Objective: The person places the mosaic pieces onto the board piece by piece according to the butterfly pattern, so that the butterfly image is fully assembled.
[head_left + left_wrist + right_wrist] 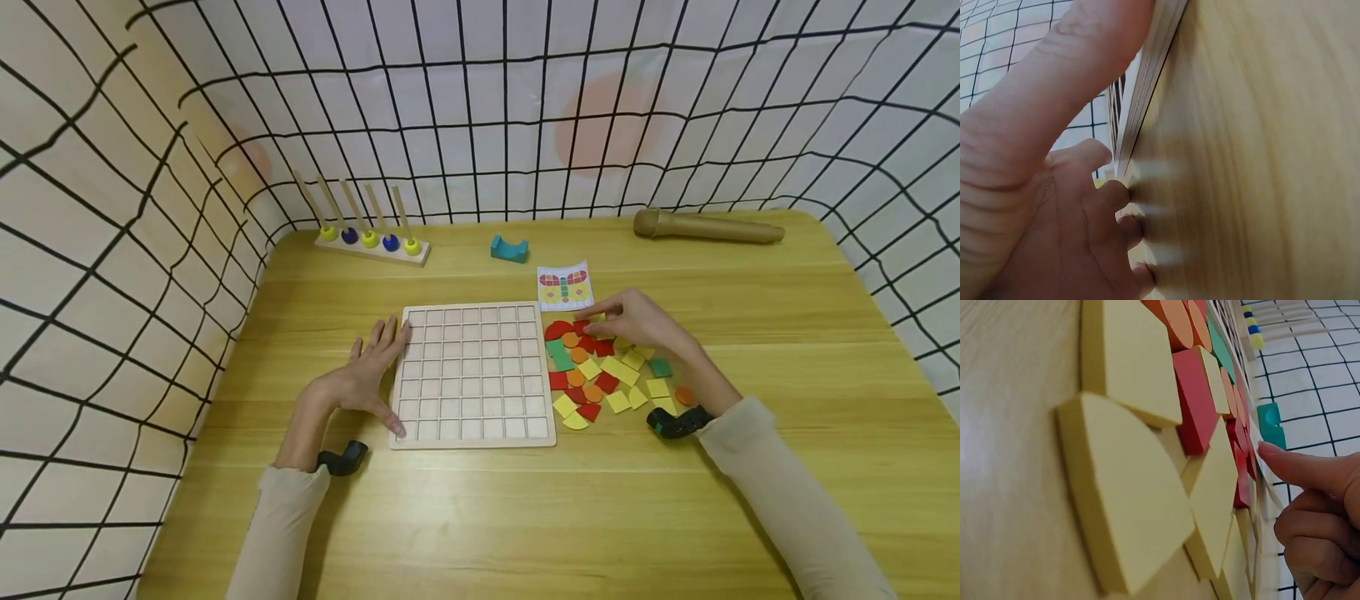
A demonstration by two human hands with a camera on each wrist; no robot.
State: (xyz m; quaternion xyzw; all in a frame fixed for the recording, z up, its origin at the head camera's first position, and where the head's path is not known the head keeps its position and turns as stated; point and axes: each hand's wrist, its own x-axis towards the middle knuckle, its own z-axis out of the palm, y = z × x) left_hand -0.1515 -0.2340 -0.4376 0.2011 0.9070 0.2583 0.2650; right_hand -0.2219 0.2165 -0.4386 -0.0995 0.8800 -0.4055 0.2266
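Loose pieces (620, 369) flank the board (475, 367) — rack (378, 252) behind.

My head view is bright, its light soft and even, with a pale glare on the table (442, 508) in front of me. A faint shadow falls right of my left sleeve (281, 525), a darker one along the lower edge of my right sleeve (787, 492). The board (472, 375) looks sharp enough, but the wall (480, 92) has grid lines that bow toward the picture's edges. My left wrist view is dimmer: my left hand (1047, 194) is shaded, light streaks the wood by its fingertips, and the grain blurs. My right wrist view is greyish, the nearest yellow pieces (1132, 487) slightly soft.
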